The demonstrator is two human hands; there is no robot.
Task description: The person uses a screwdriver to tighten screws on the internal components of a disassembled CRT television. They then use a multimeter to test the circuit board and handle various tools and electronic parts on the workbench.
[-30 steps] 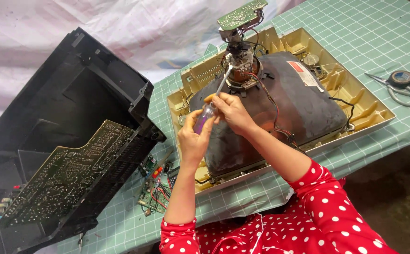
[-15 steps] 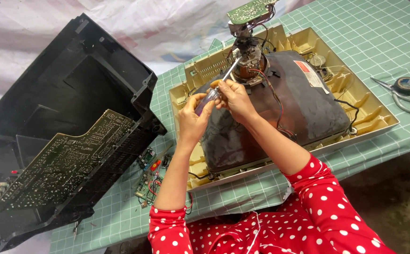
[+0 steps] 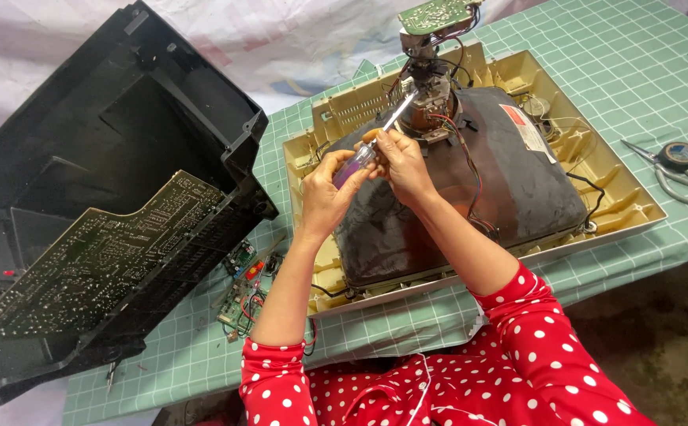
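Note:
A dark picture tube (image 3: 486,189) lies face down in a beige plastic frame (image 3: 636,201) on the green checked table. Both hands meet over the tube's left side. My left hand (image 3: 326,193) and my right hand (image 3: 401,164) together grip a screwdriver (image 3: 363,154) with a clear purple handle. Its metal shaft points up and right to the copper-wound neck (image 3: 431,110) of the tube. A small green circuit board (image 3: 436,14) sits on top of that neck, with coloured wires running down.
A black plastic rear housing (image 3: 123,158) stands tilted at the left, with a large green circuit board (image 3: 99,256) leaning in it. Smaller boards and wires (image 3: 243,288) lie below it. Scissors (image 3: 679,185) and a tape roll (image 3: 681,152) rest at the right edge.
The view has shifted slightly. Both hands with the screwdriver have stayed at the tube's neck, the shaft keeping its tip against the copper coil.

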